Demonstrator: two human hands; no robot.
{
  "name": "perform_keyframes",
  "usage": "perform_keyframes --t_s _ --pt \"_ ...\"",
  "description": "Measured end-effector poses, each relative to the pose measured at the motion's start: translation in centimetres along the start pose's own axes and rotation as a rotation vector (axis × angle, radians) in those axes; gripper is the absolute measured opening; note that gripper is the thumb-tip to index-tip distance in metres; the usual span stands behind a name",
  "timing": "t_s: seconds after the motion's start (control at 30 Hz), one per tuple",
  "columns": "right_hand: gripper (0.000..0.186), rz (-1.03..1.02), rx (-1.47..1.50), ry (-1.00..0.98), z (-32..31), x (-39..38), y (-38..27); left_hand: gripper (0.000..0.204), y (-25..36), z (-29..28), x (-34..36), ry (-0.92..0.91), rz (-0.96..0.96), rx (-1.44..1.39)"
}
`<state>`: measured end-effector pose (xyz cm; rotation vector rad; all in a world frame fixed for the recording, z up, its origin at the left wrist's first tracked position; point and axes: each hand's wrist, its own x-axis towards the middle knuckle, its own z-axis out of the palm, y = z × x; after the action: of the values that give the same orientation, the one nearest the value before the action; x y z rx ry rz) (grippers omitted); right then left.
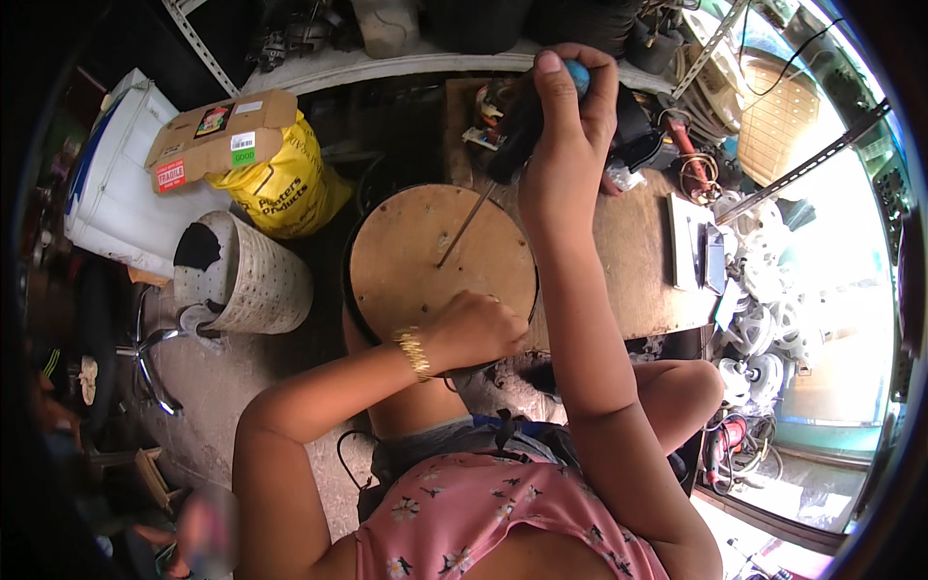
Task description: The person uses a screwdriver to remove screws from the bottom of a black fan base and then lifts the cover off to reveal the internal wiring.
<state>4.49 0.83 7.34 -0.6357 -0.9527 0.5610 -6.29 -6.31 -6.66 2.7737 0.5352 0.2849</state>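
A round wooden board [391,246] with a black rim and several small holes or screws sits in front of me, over my thigh. My left hand [474,329] is closed at its near right edge, fingers curled down, apparently gripping the rim; the fingertips are partly hidden. Raised above the board's far right side, my right hand [575,97] is closed around a blue rounded end [579,75]. It looks like the handle of a long screwdriver. A thin metal shaft [466,227] slants down to the board, its tip at or near the middle. Dark shapes hide where shaft and handle join.
A wooden tabletop [628,261] lies to the right, with a white-and-dark box [691,246] and a red tool [681,145]. White plastic wheels [759,329] pile up farther right. On the left stand a perforated white bin [261,275], a yellow bag [295,188] and cardboard [227,135].
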Motion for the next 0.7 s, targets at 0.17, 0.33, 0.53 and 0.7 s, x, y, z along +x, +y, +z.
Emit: perform_keyframes --t_s 0.17,0.33,0.53,0.7 --pt "0.022 -0.115 -0.063 -0.017 -0.5 -0.7 1.2 0.017 -2.9 -2.0 -6.6 0.468 -0.324 -0.268" --pt "0.046 0.259 0.889 -0.751 -3.7 3.0 3.8 0.023 -7.6 -4.4 -7.7 0.860 -0.734 -1.044" --pt "0.031 -0.264 -0.099 -0.248 -1.3 1.2 2.7 0.011 -10.8 -4.1 -7.2 0.918 -0.826 -1.784" --pt "0.040 0.297 0.392 -0.378 -1.6 1.4 0.4 0.020 -10.2 -4.5 -5.9 0.513 -0.676 -1.264"
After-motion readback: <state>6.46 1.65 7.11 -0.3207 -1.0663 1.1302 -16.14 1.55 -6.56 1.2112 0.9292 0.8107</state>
